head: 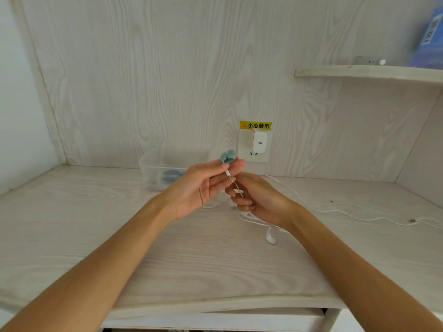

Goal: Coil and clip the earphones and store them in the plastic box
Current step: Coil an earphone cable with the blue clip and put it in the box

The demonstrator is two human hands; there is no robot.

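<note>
Pinched at the tips of the left hand (pixel 203 185): a small teal clip (pixel 227 157) of two rounded lobes, raised above the fingers, with the white plug end of the earphones (pixel 271 237) pressed under the thumb just below it. Curled around the cable a little lower: the right hand (pixel 257 200), fingers folded in, gripping the thin white wire where a small white tab sticks out. Both hands close together, nearly touching, lifted over the pale wood-grain desk (pixel 96 224). Hanging from the right hand down to the desktop: loose loops of white cable, with one earbud lying flat just beside the right wrist. Behind the left hand, against the back panel: the clear plastic box (pixel 153 171), open on top, with something blue and a white cable inside. Trailing off across the desk to the right: a separate white cord (pixel 359 218). On the back wall above the hands: a white charger (pixel 259 141) plugged into a socket, under a yellow warning label (pixel 255 125).
</note>
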